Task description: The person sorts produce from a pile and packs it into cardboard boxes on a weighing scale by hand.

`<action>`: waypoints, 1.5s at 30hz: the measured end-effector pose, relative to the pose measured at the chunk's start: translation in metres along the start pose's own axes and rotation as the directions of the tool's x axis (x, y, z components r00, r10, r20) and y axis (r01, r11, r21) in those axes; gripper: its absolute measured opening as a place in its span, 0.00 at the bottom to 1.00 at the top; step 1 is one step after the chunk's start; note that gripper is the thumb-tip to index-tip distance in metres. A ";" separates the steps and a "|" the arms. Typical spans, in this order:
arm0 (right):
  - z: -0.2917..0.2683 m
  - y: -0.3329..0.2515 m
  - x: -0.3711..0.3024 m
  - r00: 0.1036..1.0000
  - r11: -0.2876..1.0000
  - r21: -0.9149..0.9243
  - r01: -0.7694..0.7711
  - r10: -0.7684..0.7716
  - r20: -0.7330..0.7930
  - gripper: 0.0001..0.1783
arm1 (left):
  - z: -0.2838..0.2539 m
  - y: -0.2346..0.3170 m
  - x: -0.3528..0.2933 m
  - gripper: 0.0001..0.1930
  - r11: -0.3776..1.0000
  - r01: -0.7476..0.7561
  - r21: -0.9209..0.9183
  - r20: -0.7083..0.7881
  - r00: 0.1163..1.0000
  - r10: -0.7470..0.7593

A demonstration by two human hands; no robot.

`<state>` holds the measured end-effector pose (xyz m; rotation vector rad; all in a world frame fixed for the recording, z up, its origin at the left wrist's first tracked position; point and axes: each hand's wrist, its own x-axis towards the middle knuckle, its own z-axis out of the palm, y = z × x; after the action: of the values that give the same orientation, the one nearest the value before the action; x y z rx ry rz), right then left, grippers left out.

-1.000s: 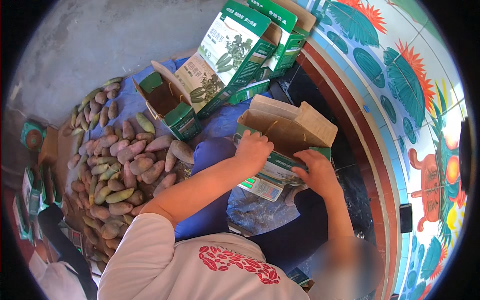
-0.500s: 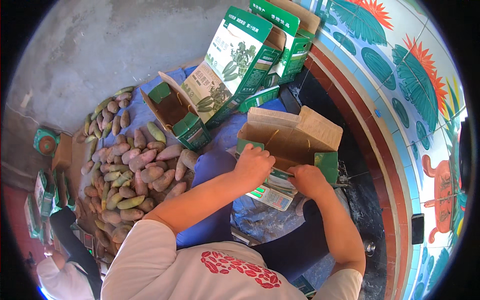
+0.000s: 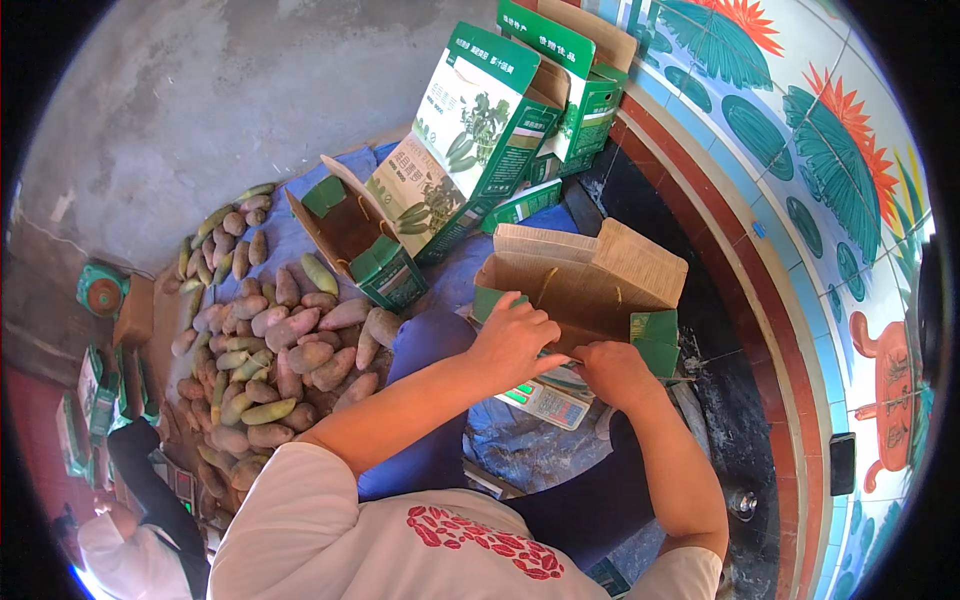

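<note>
An open cardboard box (image 3: 585, 282), green outside and brown inside, stands in front of me with its flaps raised. My left hand (image 3: 510, 342) is at its near left corner, the thumb reaching along the near edge and the fingers curled over the wall. Beside it, my right hand (image 3: 612, 372) grips the near edge of the same box, fingertips close to the left thumb. Part of the near wall is hidden by both hands. Under the box's near side, a digital scale (image 3: 548, 404) shows its lit green display and keypad.
Left of my knee lies a large pile of green and reddish root vegetables (image 3: 290, 350). Beyond it stand a smaller open box (image 3: 355, 235) and tall printed cartons (image 3: 485, 120). A painted tiled wall (image 3: 800, 200) curves along the right. Another person (image 3: 140, 540) works at the lower left.
My hands have drawn closer together along the box's near edge, and my left thumb now stretches toward the right hand. The view has shifted slightly.
</note>
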<state>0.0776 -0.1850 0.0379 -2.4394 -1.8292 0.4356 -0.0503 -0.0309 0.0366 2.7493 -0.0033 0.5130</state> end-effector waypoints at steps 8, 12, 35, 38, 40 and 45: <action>-0.002 -0.005 -0.001 0.999 0.998 -0.052 -0.019 0.017 -0.027 0.10 | -0.002 0.004 0.007 0.11 0.993 -0.054 -0.103 -0.168 0.985 0.036; 0.000 -0.005 -0.001 0.998 0.998 -0.050 -0.041 0.039 -0.038 0.10 | -0.004 0.004 0.006 0.09 0.989 -0.056 -0.136 -0.249 0.968 0.021; 0.005 -0.004 -0.005 0.994 1.000 -0.011 -0.020 0.019 -0.106 0.09 | 0.063 -0.190 -0.234 0.13 0.414 0.910 -0.030 0.066 0.415 -0.907; 0.004 -0.005 -0.005 0.994 0.999 0.010 -0.032 0.033 -0.109 0.09 | 0.087 -0.199 -0.278 0.16 0.201 0.935 0.293 0.321 0.102 -0.941; 0.002 -0.008 -0.003 0.994 0.999 0.008 -0.042 0.043 -0.100 0.08 | 0.106 -0.201 -0.335 0.21 0.340 0.907 0.250 0.301 0.261 -0.917; -0.003 -0.009 -0.005 0.990 0.987 0.097 -0.130 0.134 -0.032 0.09 | 0.127 -0.186 -0.366 0.27 0.305 0.907 0.290 0.449 0.152 -0.880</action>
<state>0.0683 -0.1865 0.0435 -2.4956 -1.5998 0.4680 -0.3362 0.0803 -0.2646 2.1167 1.4025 -0.6300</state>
